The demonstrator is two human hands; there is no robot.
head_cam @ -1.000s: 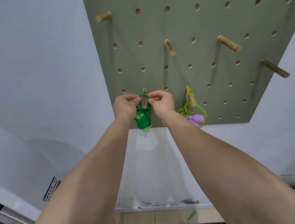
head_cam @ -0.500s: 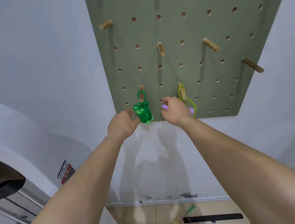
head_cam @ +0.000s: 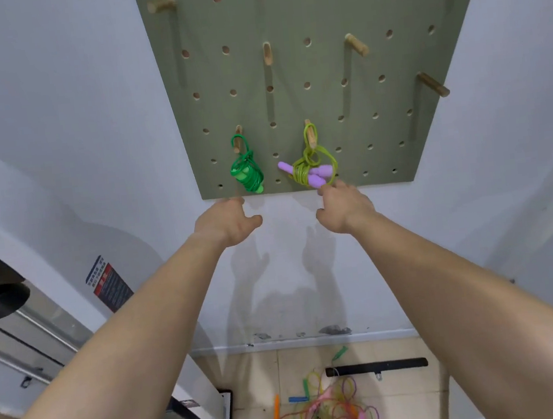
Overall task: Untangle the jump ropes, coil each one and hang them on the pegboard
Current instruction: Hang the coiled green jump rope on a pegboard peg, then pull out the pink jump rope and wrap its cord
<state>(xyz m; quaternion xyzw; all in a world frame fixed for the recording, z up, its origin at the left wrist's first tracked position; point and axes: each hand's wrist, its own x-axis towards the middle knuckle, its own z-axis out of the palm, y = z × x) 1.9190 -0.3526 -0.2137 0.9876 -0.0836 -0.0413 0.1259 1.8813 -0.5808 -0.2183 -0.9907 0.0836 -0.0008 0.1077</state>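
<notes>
- left hand [head_cam: 226,222]: raised toward the wall, fingers [head_cam: 233,201] loosely spread, holding nothing.
- right hand [head_cam: 345,208]: raised likewise, its fingers [head_cam: 333,187] relaxed and apart, gripping nothing. The tips sit at the lowest purple handle; whether they touch it cannot be told.
- green jump rope [head_cam: 247,173]: coiled into a tight bundle, directly above the left fingers and apart from them. It hangs by a loop from a wooden peg [head_cam: 238,137].
- yellow-green jump rope [head_cam: 308,167] with purple handles [head_cam: 319,175]: coiled, just above the right fingers. Its loop is over a second peg [head_cam: 310,136].
- pegboard [head_cam: 379,128]: olive green, mounted on the white wall. Its lower edge is just above both sets of fingers, and further pegs stand higher up.
- tangled ropes [head_cam: 326,414]: orange, pink, yellow and purple strands in a heap on the floor, far below the fingers, near the foot of the wall.
- black bar [head_cam: 375,367]: lying on the floor between the heap and the wall.
</notes>
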